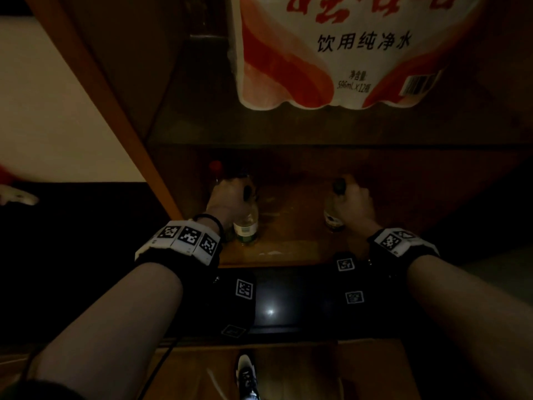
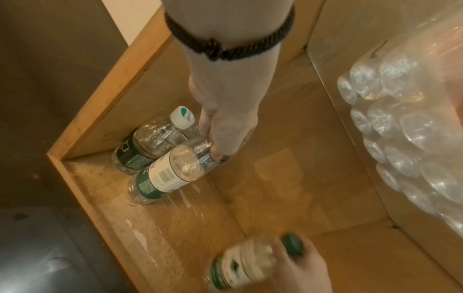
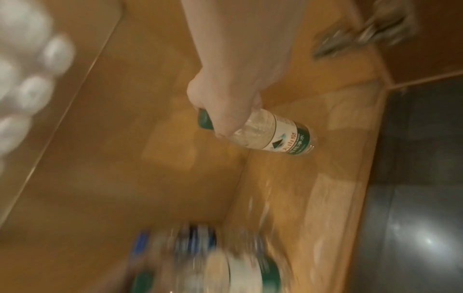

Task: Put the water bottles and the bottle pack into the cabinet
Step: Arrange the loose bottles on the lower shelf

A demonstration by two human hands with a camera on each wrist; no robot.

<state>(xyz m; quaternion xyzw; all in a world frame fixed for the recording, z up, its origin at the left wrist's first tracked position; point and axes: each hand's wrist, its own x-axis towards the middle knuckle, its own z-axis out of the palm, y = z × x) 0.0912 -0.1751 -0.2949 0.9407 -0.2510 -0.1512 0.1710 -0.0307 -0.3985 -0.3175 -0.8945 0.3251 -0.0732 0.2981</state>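
Inside the wooden cabinet [image 1: 288, 255], my left hand [image 1: 230, 197] grips the neck of a green-labelled water bottle [image 1: 245, 229] whose base sits on the lower shelf floor near the left wall. In the left wrist view this bottle [image 2: 170, 172] stands beside another bottle [image 2: 148, 146] with a white cap in the corner. My right hand [image 1: 356, 202] grips the top of a green-capped bottle [image 1: 333, 219] further right; the right wrist view shows that bottle [image 3: 273, 134] low over the shelf floor. The wrapped bottle pack [image 1: 346, 53] rests on the shelf above.
The cabinet's left side panel [image 1: 115, 111] stands close to my left hand. A red cap [image 1: 215, 166] shows behind that hand. The shelf floor [image 2: 275, 178] between the two held bottles is bare wood. Dark floor with marker tags [image 1: 245, 288] and a shoe [image 1: 246, 376] lie below.
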